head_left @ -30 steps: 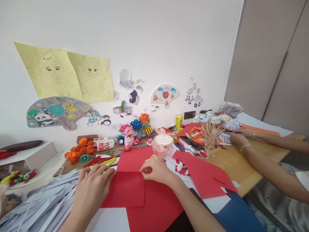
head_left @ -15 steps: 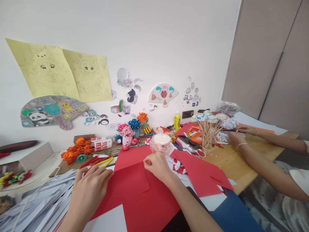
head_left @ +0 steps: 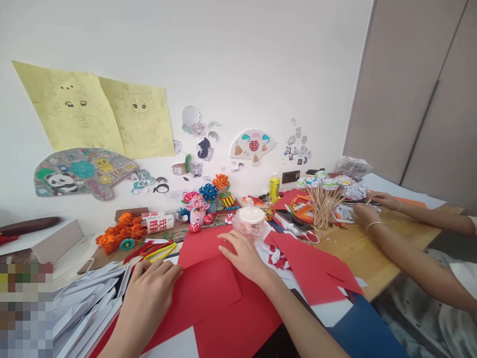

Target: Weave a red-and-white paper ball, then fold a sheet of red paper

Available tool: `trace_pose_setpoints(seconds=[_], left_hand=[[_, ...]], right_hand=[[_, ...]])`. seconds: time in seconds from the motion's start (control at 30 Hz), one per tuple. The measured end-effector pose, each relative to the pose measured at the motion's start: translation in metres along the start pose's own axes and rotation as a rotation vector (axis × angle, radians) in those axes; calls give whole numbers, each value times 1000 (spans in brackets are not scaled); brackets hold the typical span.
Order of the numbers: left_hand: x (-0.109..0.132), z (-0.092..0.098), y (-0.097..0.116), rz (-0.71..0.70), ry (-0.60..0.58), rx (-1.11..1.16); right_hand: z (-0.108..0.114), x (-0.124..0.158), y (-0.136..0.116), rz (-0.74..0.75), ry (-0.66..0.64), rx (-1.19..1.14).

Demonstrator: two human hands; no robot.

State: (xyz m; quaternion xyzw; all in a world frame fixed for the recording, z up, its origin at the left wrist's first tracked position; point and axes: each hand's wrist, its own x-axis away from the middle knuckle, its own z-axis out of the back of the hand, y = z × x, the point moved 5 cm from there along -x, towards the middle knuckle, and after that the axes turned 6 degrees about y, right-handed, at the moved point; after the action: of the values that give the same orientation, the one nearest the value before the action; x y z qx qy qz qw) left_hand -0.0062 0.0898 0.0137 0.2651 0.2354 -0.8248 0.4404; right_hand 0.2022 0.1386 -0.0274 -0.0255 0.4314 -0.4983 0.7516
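A rectangular piece of red paper (head_left: 208, 286) lies over larger red sheets (head_left: 238, 325) in front of me. My left hand (head_left: 153, 283) has its fingers curled closed on the left end of that piece, near its far corner; the fingertips are partly hidden. At the far right corner, my right hand (head_left: 242, 253) rests with thumb and fingers apart, holding nothing. Just beyond it stands a lidded plastic cup (head_left: 251, 216) in a clear bag. White paper (head_left: 175, 345) shows under the red at the near side.
White paper strips (head_left: 82, 308) pile up at left beside yellow-handled scissors (head_left: 160, 252). More red sheets (head_left: 313, 268) and blue paper (head_left: 367, 328) lie at right. A bunch of sticks topped with paper flowers (head_left: 323, 206) stands near another person's hands (head_left: 367, 216).
My right hand's pinch at the paper's far corner has opened, and its fingers have spread. My left hand and the red piece have shifted slightly right in view.
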Motion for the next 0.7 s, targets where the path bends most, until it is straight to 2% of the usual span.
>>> trace_pose_setpoints(seconds=[0.1,0.2,0.3,0.47,0.7], left_hand=[[0,-9,9,-50,-105,-67],[1,-16,16,-79,-137,-85],[1,-19,20,-84,-136,-75],[-3,-18,23,-54,-82,-24],[-4,-22,33,-91,-90,-9]], right_hand=[[-5,1,-6,82,-73,-21],[-13,2,-10,158,-143,-28],[-19,2,-8,201,-175,-37],[-17,2,-7,199,-151,-59],[-24,9,-29,294,-177,-108]])
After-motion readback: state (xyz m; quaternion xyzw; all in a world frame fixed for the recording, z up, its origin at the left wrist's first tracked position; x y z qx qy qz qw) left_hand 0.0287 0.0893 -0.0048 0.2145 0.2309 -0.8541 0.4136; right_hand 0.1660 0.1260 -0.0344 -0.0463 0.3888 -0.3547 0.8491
